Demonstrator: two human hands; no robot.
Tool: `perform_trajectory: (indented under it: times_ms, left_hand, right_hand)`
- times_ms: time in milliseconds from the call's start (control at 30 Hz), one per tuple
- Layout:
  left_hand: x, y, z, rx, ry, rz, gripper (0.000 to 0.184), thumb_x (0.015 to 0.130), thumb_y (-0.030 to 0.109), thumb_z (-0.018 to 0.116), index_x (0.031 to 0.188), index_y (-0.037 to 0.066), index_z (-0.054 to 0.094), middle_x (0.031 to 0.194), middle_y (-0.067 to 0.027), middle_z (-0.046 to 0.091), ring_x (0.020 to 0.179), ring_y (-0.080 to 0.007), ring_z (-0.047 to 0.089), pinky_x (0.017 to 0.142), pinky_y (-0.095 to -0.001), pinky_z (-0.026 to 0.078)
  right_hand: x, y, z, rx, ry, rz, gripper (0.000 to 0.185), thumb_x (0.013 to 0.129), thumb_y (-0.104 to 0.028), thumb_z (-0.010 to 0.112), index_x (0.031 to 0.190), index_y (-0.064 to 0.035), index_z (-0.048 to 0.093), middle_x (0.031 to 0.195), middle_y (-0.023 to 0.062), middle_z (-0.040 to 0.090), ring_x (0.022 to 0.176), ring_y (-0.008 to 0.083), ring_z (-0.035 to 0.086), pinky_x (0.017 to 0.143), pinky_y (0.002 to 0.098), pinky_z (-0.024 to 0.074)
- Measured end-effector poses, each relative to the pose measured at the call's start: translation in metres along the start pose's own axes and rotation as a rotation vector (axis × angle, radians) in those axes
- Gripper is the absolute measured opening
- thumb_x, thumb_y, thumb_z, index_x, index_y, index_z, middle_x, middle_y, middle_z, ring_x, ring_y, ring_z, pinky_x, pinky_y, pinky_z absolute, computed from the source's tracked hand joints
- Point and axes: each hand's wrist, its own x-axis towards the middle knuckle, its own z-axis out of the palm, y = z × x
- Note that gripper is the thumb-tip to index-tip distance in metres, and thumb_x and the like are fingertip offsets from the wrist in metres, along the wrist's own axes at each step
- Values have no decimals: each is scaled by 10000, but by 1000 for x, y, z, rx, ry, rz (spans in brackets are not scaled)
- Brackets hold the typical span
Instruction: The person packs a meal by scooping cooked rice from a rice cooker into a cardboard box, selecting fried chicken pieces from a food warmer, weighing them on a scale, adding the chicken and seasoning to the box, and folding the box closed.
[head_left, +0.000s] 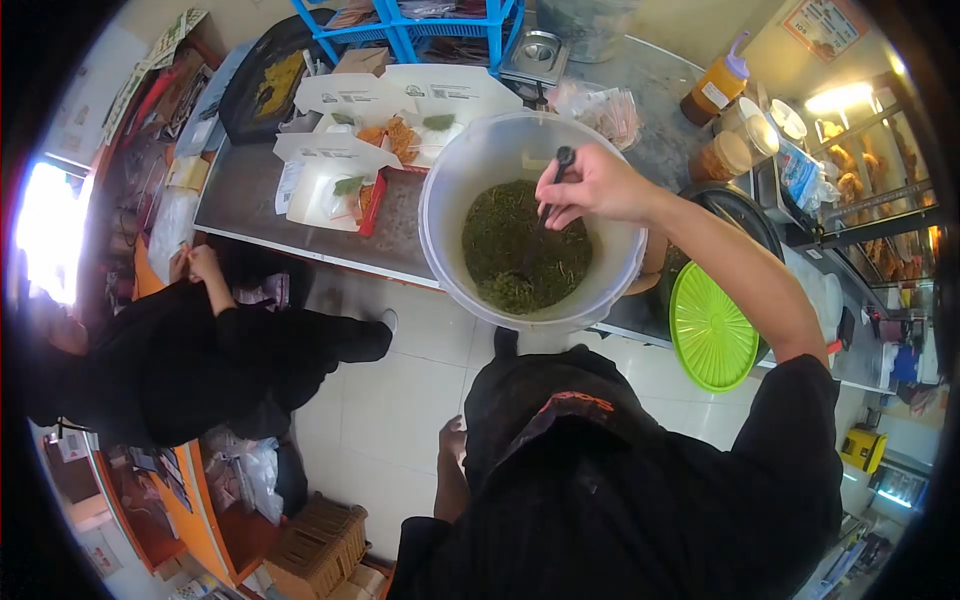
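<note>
Black shirt foremost, left hand low beside it (its hold I cannot tell), my closed right hand pinches a dark handle above green mixture in a tub that could tip if I press its rim, seemingly past the table's edge, the handle's lower end being unclear.
</note>
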Motion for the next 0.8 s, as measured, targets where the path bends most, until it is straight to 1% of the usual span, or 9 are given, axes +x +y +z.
perform_trajectory:
  times_ms: [67, 100, 200, 233, 333, 467, 633, 733, 800]
  left_hand:
    - [17, 5, -9, -133, -22, -49, 438, 870, 91, 547, 1304, 100, 493, 1143, -143, 606, 907, -296, 619, 822, -564, 458]
    - [27, 5, -16, -218, -38, -98, 445, 899, 74, 508, 1340, 113, 455, 1222, -160, 582, 992, -340, 611, 861, -613, 446]
    - [26, 27, -15, -63, -22, -124, 434, 895, 105, 545, 1324, 117, 480, 1221, -160, 589, 996, -336, 623, 865, -599, 470]
    - [26, 32, -11, 63, 37, -130, 429, 880, 140, 591, 1300, 108, 510, 1152, -145, 627, 924, -329, 647, 809, -565, 513]
    - [25, 44, -6, 122, 33, -125, 434, 858, 159, 624, 1278, 97, 532, 1101, -130, 653, 885, -324, 659, 781, -539, 532]
    - [9, 72, 4, 243, 27, -57, 424, 864, 169, 632, 1270, 91, 540, 1140, -125, 643, 912, -328, 654, 779, -525, 533]
    - [5, 83, 6, 209, 21, -74, 421, 859, 173, 642, 1262, 95, 548, 1139, -130, 640, 924, -338, 645, 765, -529, 534]
    - [6, 94, 10, 323, 23, -62, 415, 848, 174, 655, 1245, 95, 563, 1076, -138, 648, 917, -338, 646, 756, -522, 540]
    - [13, 88, 5, 301, 17, -39, 405, 850, 172, 651, 1239, 96, 567, 1045, -134, 655, 885, -322, 649, 735, -505, 542]
  right_hand:
    - [-11, 0, -12, 100, 82, -27, 149, 891, -110, 639, 953, 20, 601, 879, 130, 667, 744, 192, 690, 685, 295, 595]
    - [-17, 2, -18, 137, 118, -54, 149, 893, -120, 641, 959, 5, 595, 889, 131, 668, 762, 191, 691, 692, 288, 594]
    - [-33, 2, -33, 251, 201, -125, 165, 890, -141, 653, 961, -3, 598, 894, 130, 670, 762, 186, 690, 699, 281, 591]
    - [-39, -1, -35, 274, 233, -150, 184, 886, -156, 660, 970, -3, 600, 901, 131, 671, 759, 185, 689, 713, 274, 588]
    - [-54, 1, -43, 298, 305, -159, 179, 891, -151, 651, 971, 1, 599, 903, 130, 670, 760, 185, 687, 721, 269, 586]
    - [-66, 11, -55, 365, 375, -160, 160, 896, -139, 639, 961, 2, 601, 899, 131, 669, 777, 188, 685, 722, 267, 587]
    - [-74, 24, -69, 426, 425, -180, 142, 898, -127, 633, 954, -1, 606, 896, 131, 668, 793, 189, 684, 727, 265, 589]
    - [-81, 28, -69, 483, 440, -225, 138, 897, -125, 632, 955, -2, 609, 894, 129, 668, 783, 184, 684, 719, 260, 591]
    - [-89, 31, -76, 523, 483, -253, 132, 898, -116, 628, 957, 1, 614, 902, 134, 673, 768, 189, 691, 704, 255, 593]
